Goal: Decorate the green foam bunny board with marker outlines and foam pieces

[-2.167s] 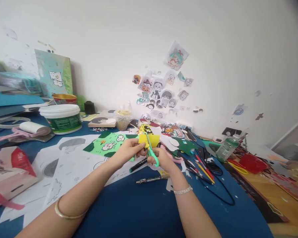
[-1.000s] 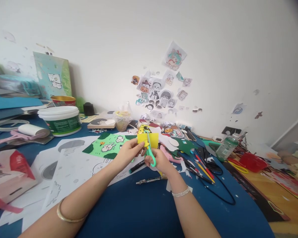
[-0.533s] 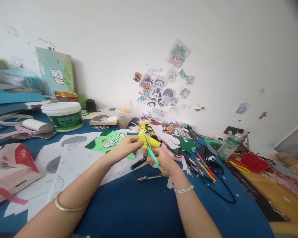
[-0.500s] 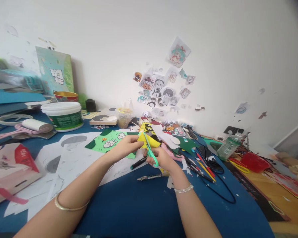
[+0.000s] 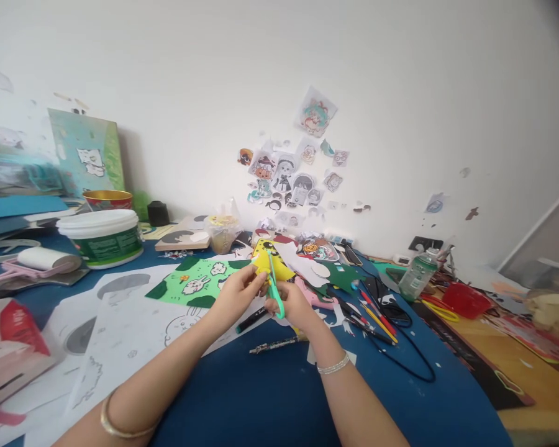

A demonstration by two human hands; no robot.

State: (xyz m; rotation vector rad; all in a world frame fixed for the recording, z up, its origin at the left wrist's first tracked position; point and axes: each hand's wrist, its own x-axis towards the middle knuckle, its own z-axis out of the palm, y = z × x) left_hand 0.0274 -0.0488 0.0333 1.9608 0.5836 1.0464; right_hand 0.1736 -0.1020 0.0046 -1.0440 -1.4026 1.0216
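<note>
My left hand (image 5: 236, 294) pinches a small piece of yellow paper (image 5: 279, 268) above the blue table (image 5: 270, 397). My right hand (image 5: 294, 307) is wrapped round the handles of green scissors (image 5: 274, 292), whose blades point up into the yellow paper. Both hands are close together at the middle of the view. Just below them lie a black marker (image 5: 251, 319) and a dark pen (image 5: 271, 345). A green sheet with rabbit drawings (image 5: 193, 284) lies under my left hand.
A white tub with a green label (image 5: 103, 237) and a paper roll (image 5: 44, 259) stand at the left. White drawing sheets (image 5: 130, 329) cover the left of the table. Coloured pencils (image 5: 377, 316), a black cord (image 5: 412, 360), a bottle (image 5: 412, 277) and a red tray (image 5: 466, 300) sit right. Stickers (image 5: 291, 180) dot the wall.
The view has shifted slightly right and down. The yellow paper has been turned in my left hand, and the scissors stay at its edge.
</note>
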